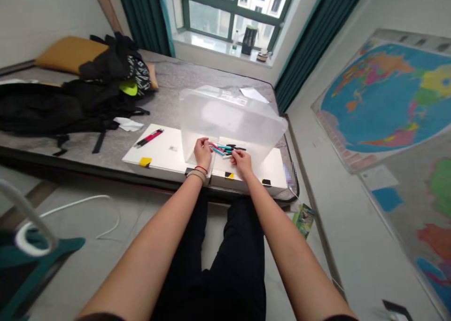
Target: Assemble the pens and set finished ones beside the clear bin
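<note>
Both my arms reach forward to a pile of coloured pens (225, 149) lying on a white board (158, 152) at the bed's near edge. My left hand (203, 152) is curled with its fingers closed on the left ends of the pens. My right hand (241, 160) pinches a pen at the right side of the pile. A clear plastic bin (229, 119) lies tipped on its side over the pens, its open mouth facing me. A red and black pen (150, 137) lies apart on the board to the left.
A grey mattress (169, 90) carries a black backpack (52, 107), dark clothes and an orange pillow (68, 52). A world map (387, 95) covers the right wall. A window sill holds a kettle (249, 40). A white cable (84, 203) lies on the floor.
</note>
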`<state>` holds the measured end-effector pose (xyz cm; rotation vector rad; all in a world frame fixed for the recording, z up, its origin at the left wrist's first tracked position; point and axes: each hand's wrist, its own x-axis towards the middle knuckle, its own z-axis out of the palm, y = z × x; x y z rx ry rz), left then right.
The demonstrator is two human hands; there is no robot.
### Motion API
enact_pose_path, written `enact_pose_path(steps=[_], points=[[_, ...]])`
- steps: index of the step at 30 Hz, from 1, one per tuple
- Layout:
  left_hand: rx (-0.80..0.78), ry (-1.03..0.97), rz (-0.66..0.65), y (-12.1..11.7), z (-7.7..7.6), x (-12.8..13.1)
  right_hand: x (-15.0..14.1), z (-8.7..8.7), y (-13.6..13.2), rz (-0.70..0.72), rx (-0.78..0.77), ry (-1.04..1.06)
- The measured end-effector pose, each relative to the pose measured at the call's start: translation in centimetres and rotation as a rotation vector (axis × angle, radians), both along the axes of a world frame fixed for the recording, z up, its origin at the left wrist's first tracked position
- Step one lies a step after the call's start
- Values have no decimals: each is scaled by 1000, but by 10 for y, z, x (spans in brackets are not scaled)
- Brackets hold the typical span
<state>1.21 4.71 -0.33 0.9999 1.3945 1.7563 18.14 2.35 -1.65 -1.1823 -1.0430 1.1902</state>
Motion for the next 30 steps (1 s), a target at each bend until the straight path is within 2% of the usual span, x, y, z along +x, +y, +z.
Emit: enact_pose_path(steps=[10,17,19,21,24,26,30], points=[[46,-59,-31,-10,6,2,-1,2,-1,-6,4,-89],[114,-51,-142,-11,10,-3,-1,6,-4,85,23,-158],[92,-48,-187,-11,13,-2,-1,8,-6,131,28,-172],[54,-126,-262,-10,18,4,-1,9,-6,178,25,-169],[-2,-286,-446,-8,27,19,2,8,-5,216,14,-160],[-16,-302,-557,-8,32,29,4,7,-5,218,14,-148],[-20,-262,-602,-10,36,42,9,6,-4,210,28,-92]])
